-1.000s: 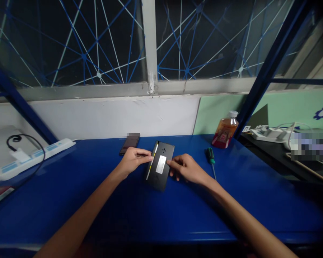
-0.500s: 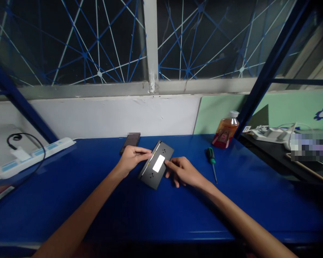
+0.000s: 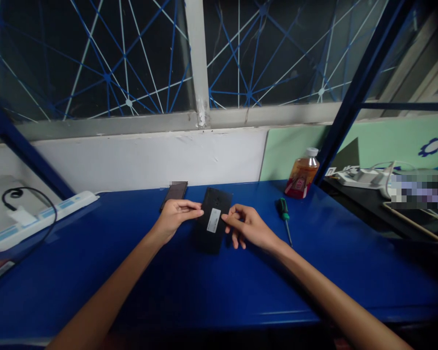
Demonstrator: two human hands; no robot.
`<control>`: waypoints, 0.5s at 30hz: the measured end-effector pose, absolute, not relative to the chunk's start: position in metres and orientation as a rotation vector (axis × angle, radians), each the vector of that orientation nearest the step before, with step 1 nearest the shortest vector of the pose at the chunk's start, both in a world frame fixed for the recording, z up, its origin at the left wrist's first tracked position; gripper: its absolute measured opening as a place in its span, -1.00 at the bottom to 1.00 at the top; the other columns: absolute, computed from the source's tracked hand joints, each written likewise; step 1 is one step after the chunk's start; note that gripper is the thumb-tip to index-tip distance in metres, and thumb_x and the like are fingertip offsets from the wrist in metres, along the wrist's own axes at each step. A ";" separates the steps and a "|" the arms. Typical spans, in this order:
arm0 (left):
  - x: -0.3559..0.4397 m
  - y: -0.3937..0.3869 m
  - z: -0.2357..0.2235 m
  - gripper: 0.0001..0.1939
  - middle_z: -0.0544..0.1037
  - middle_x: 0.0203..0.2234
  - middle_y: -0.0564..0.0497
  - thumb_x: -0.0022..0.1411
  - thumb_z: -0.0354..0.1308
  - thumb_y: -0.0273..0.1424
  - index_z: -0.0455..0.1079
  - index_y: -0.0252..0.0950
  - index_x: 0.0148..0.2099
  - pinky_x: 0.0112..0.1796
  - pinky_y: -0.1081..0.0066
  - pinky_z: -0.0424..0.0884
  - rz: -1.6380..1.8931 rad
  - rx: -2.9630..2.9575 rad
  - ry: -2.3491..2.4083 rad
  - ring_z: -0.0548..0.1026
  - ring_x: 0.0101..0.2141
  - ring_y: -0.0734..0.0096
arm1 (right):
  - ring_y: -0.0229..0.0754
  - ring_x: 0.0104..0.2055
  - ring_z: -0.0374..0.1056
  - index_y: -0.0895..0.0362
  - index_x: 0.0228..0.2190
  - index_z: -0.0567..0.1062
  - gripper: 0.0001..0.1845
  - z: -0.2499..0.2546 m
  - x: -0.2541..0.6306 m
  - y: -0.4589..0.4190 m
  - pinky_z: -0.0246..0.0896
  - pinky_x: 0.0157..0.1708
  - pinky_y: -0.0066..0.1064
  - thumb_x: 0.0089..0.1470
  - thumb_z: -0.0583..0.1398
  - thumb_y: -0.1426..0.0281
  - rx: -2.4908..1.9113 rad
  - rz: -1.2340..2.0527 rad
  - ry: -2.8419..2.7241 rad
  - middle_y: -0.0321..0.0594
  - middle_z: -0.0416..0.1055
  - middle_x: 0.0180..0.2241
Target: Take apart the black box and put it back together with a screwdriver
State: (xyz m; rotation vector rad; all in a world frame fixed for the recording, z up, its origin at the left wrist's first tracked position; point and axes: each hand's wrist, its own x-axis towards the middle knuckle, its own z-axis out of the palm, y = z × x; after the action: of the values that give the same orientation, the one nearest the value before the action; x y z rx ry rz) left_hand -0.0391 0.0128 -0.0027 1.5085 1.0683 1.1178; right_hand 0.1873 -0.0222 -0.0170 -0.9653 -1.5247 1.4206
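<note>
- The flat black case (image 3: 210, 237) is held between the two hands, over the blue table (image 3: 190, 291); its white label (image 3: 213, 220) faces up;
- the left hand (image 3: 175, 218) has thumb and fingers clamped on the left edge;
- the right hand (image 3: 251, 226) pinches the right edge, its lower fingers apart;
- rightward lies a green-handled screwdriver (image 3: 284, 213); behind it stands a bottle (image 3: 302, 178).

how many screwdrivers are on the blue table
1: a green-handled screwdriver, lying right of the right hand, in front of the bottle. No others are visible.
</note>
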 end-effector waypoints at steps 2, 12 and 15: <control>-0.040 0.014 -0.005 -0.77 0.63 -0.29 -0.12 -0.15 0.43 -0.37 0.56 -0.32 -0.36 -0.12 0.20 0.46 1.107 1.500 1.073 0.58 -0.29 0.23 | -0.32 -0.74 0.33 0.11 -0.42 0.23 -0.66 -0.016 0.187 -0.023 0.10 -0.85 -0.57 0.09 0.20 0.13 -0.969 1.390 -1.540 -0.37 0.42 -0.57; -0.039 0.014 -0.003 -0.72 0.64 -0.29 -0.12 -0.01 0.34 -0.26 0.57 -0.29 -0.24 -0.08 0.15 0.44 1.011 1.632 1.171 0.59 -0.23 0.13 | -0.34 -0.79 0.24 0.17 -0.33 0.44 -0.62 -0.024 0.176 -0.027 0.01 -0.83 -0.58 0.01 0.27 0.10 -0.992 1.216 -1.728 -0.39 0.33 -0.75; -0.036 0.009 0.003 -0.58 0.60 -0.15 -0.13 0.02 0.31 -0.24 0.51 -0.28 -0.05 -0.04 0.15 0.42 0.885 1.792 1.102 0.55 -0.12 0.11 | -0.35 -0.77 0.25 0.17 -0.41 0.44 -0.62 -0.027 0.175 -0.025 0.01 -0.80 -0.58 -0.03 0.30 0.09 -1.018 1.107 -1.679 -0.40 0.31 -0.74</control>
State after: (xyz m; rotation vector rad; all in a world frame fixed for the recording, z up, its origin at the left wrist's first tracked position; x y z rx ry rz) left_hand -0.0363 0.0092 0.0030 1.7918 1.1017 0.8849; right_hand 0.1746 -0.0246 -0.0265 -1.0181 -1.6792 1.1067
